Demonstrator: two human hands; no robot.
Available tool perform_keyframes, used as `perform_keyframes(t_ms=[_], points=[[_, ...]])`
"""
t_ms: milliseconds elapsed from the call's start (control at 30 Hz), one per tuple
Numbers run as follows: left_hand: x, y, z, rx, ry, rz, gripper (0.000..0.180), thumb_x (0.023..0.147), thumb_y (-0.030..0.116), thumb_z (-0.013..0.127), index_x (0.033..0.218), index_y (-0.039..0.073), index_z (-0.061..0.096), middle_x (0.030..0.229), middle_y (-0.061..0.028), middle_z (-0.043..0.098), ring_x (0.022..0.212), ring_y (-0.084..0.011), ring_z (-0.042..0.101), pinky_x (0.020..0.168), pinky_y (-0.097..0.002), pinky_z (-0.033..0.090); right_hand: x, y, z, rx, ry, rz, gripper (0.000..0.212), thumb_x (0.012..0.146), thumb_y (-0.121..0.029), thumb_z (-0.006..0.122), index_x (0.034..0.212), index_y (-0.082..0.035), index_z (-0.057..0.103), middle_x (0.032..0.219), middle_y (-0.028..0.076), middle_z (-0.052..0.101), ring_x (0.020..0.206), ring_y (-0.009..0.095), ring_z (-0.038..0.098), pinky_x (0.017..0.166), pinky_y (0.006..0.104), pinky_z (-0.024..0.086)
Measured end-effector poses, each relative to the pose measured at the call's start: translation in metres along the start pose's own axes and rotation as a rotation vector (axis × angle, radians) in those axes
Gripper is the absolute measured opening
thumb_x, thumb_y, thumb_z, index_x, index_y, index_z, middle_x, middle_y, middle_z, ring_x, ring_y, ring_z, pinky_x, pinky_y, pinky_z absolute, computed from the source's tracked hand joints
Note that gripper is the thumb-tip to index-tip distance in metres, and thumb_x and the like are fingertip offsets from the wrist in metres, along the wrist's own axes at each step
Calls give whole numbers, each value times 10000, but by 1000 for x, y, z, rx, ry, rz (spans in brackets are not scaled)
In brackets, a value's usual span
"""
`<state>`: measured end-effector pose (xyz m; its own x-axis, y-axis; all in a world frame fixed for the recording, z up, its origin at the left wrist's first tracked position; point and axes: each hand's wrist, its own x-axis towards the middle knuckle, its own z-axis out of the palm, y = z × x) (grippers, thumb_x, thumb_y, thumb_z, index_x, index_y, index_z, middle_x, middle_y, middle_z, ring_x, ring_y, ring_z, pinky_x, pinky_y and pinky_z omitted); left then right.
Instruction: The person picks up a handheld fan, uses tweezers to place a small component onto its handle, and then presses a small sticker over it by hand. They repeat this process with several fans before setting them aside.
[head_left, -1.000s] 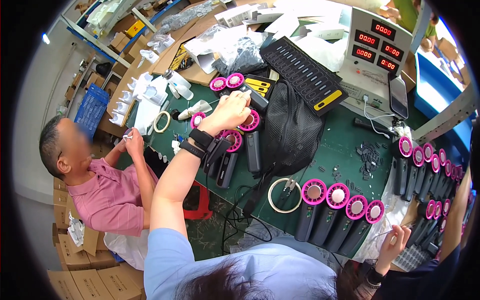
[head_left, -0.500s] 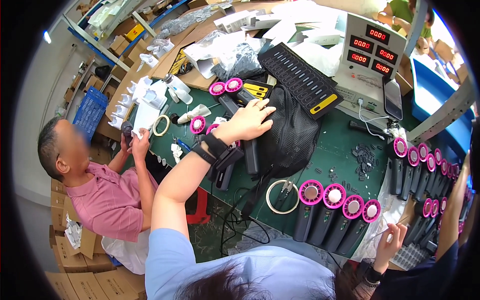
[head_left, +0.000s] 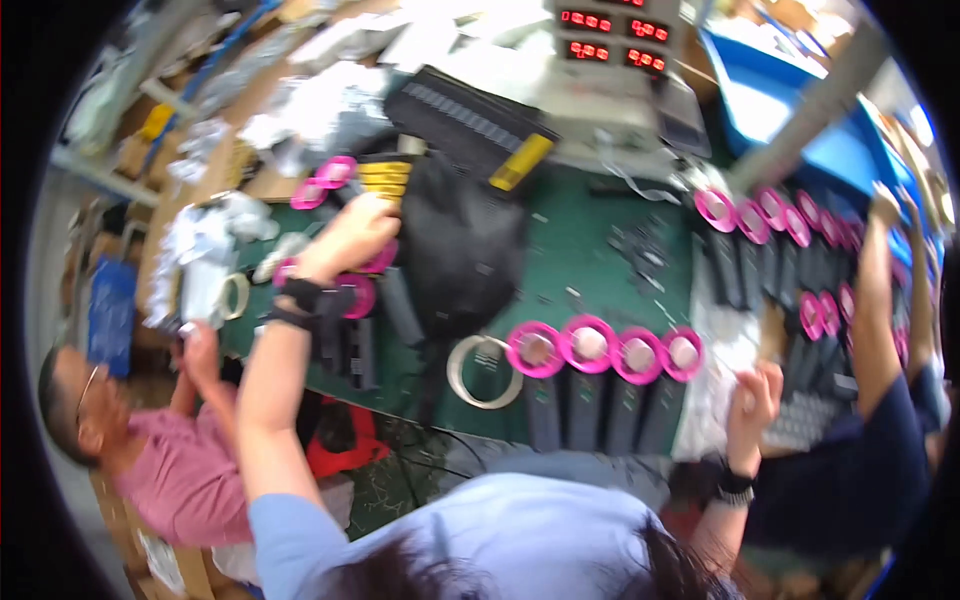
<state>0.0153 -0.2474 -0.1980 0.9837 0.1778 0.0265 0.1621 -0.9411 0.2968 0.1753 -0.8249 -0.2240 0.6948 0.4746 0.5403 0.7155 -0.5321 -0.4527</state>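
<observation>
My left hand [head_left: 355,238], smeared by motion, is over a cluster of dark handheld fans with pink round heads [head_left: 335,171], left of a black mesh bag [head_left: 465,245]. Its fingers seem bent, but whether they hold anything is unclear. Black bands circle that wrist. My right hand [head_left: 754,405] is raised at the right, fingers curled; anything in them is too blurred to make out. Close to its left stands a row of several handheld fans [head_left: 588,344] with pink rings and dark handles. A cream ring-shaped coil [head_left: 456,372] lies beside them.
Small black parts [head_left: 645,250] lie scattered on the green table [head_left: 570,230]. A meter with red digits [head_left: 610,90] stands at the back. More fans [head_left: 716,209] line the right side, near a blue bin [head_left: 770,90]. A person in pink [head_left: 190,470] sits left; another's arms [head_left: 875,300] reach in right.
The head view has shifted and blurred. My left hand has moved off the mesh bag toward the fan cluster on its left. The thin tool seen at my right hand no longer shows.
</observation>
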Motion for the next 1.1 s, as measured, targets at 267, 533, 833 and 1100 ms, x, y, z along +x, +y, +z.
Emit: perform_keyframes(t_ms=[267,533,833,1100], points=[[-31,85,-47,44,195,12,326,906,149,579,1201,10,589,1283,-185,563,1317,-345,431,1102,-405,330,31,-22,4,66,30,25,175,837,85,605,963,-19,666,931,100,553,807,186,591,680,285,486],[-70,220,-9,-246,71,319,394,830,116,646,1204,13,581,1251,-172,583,1207,-362,533,1020,-457,412,13,-8,3,144,-87,-15,257,834,115,563,1028,-9,676,946,85,557,813,170,584,702,263,488],[-60,214,31,-417,245,162,300,817,83,665,1104,6,631,1041,-157,665,993,-342,636,873,-401,503,82,-38,-12,1495,-157,503,394,930,-137,539,1271,56,496,1038,101,571,809,163,588,731,228,467],[-5,198,36,-238,74,135,231,800,108,689,1008,25,634,941,-128,639,918,-303,630,785,-387,519,133,-89,39,1369,-792,494,392,1022,-238,458,1296,39,504,1044,117,611,942,185,638,792,262,499]])
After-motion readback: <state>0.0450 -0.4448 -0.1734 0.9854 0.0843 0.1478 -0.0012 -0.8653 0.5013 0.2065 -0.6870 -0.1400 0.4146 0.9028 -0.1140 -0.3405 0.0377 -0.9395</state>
